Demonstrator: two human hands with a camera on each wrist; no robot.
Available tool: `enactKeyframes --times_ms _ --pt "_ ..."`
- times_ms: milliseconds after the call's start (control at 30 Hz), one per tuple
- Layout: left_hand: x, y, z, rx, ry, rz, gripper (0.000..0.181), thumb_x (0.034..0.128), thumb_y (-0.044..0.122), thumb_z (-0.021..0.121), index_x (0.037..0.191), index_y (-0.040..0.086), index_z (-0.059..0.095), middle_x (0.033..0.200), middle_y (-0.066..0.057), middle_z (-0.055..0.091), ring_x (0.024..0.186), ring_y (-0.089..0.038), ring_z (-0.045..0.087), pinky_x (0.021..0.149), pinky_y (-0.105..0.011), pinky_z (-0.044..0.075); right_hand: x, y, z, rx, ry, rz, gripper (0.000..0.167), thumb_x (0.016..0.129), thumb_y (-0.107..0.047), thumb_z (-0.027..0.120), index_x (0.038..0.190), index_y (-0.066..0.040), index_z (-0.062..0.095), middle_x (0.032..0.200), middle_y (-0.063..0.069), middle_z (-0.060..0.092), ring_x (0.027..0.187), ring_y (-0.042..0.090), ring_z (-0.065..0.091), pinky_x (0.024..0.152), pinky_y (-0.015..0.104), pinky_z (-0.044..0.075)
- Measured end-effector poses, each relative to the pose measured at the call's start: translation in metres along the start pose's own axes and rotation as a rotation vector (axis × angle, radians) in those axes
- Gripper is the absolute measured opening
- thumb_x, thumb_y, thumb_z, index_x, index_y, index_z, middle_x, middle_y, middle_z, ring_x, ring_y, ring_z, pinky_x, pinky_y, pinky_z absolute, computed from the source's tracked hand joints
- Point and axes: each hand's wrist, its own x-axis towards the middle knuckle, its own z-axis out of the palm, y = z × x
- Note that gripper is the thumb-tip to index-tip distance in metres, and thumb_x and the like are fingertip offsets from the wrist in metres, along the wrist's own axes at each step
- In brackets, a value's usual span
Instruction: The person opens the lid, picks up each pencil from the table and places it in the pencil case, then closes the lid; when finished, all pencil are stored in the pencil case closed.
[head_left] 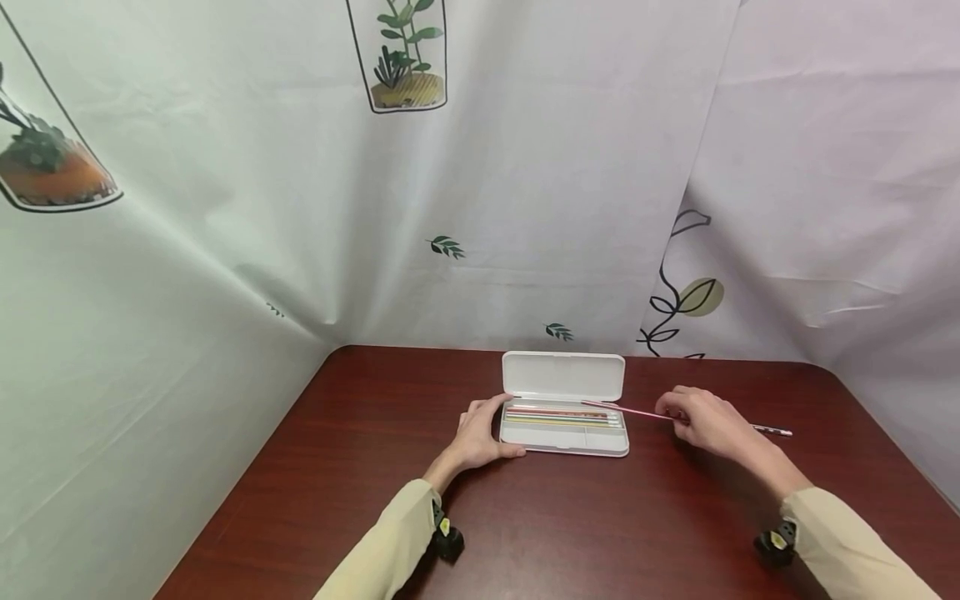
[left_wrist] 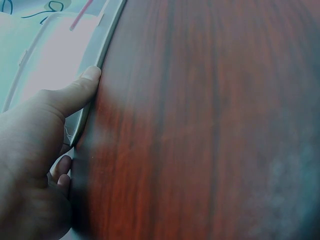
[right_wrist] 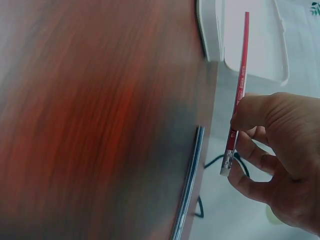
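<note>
A white pencil case (head_left: pixel 564 451) lies on the table with its lid (head_left: pixel 562 375) raised at the back. Several coloured pencils (head_left: pixel 562 417) lie side by side in its tray. My left hand (head_left: pixel 477 435) grips the case's left end, thumb along the front edge and fingers towards the back corner. With thumb and fingers, my right hand (head_left: pixel 708 419) pinches a red pencil (right_wrist: pixel 242 75) near its eraser end. The pencil's other end reaches left over the case's tray. Another, dark pencil (right_wrist: pixel 189 185) lies on the table by my right hand, partly hidden by it in the head view.
The dark red wooden table (head_left: pixel 585 533) has rounded back corners. A pale curtain (head_left: pixel 555 183) with plant prints hangs behind it and along the left side. Black wrist devices (head_left: pixel 448 543) sit at both sleeves.
</note>
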Motion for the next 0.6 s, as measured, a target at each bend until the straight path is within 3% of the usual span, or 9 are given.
enactKeyframes --times_ms 600 --pt "0.000 0.000 0.000 -0.003 -0.001 -0.001 0.090 0.0691 0.036 0.092 0.145 0.015 0.049 0.133 -0.009 0.057 0.124 -0.029 0.043 0.094 -0.047 0.032 0.032 -0.029 0.019 0.020 -0.021 -0.045 0.031 0.073 0.010 0.067 0.090 -0.015 0.071 0.084 -0.008 0.058 0.072 0.013 0.049 0.057 0.033 0.041"
